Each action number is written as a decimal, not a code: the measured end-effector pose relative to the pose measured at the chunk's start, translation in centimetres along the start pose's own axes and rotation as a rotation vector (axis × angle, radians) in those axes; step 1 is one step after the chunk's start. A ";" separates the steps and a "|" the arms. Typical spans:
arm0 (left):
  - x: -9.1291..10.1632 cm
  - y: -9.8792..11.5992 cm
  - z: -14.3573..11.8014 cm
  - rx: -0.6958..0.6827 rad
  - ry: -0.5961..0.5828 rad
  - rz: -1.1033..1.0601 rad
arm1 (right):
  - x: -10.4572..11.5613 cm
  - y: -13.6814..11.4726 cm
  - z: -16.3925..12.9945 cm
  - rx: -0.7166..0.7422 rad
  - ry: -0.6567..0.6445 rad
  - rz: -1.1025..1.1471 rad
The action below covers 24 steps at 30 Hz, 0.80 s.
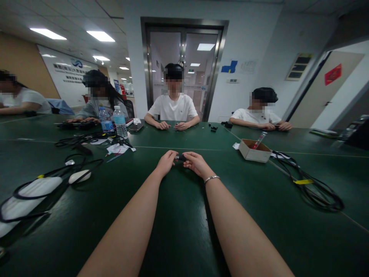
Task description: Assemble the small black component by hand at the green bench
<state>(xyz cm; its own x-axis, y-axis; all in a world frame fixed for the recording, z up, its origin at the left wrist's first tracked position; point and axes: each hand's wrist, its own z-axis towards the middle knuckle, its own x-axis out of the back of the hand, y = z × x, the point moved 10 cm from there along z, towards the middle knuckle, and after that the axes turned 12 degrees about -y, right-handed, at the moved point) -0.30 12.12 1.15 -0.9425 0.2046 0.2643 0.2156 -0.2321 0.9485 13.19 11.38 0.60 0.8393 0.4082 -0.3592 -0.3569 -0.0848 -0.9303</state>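
Note:
A small black piece (pixel 181 158) with a lighter, shiny end on its left is held between my hands, just above the green table (pixel 178 215). My left hand (pixel 167 163) pinches the shiny end between thumb and fingertips. From the other side my right hand (pixel 197 163), with a silver bracelet at the wrist, grips the black part, its fingers curled. The fingers cover much of the piece, so its exact kind cannot be made out.
To the left lie black cables (pixel 83 163), a white mouse (pixel 80 176) and paper scraps (pixel 118 149); two water bottles (pixel 120 123) stand behind. On the right are an open box (pixel 255 151) and a coiled cable (pixel 314 192). Several people sit around the table.

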 end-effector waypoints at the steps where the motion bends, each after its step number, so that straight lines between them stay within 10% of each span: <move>1: -0.1 -0.1 0.1 0.008 -0.008 0.004 | 0.0 0.0 0.0 0.001 -0.001 -0.001; 24: -0.1 -0.2 0.2 -0.031 -0.018 0.072 | -0.3 0.1 0.1 -0.016 -0.019 -0.027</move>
<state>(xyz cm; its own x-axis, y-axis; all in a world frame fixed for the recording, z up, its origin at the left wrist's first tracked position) -0.21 12.35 0.96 -0.9201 0.2029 0.3349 0.2743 -0.2763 0.9211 12.89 11.35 0.64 0.8404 0.4277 -0.3329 -0.3278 -0.0880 -0.9406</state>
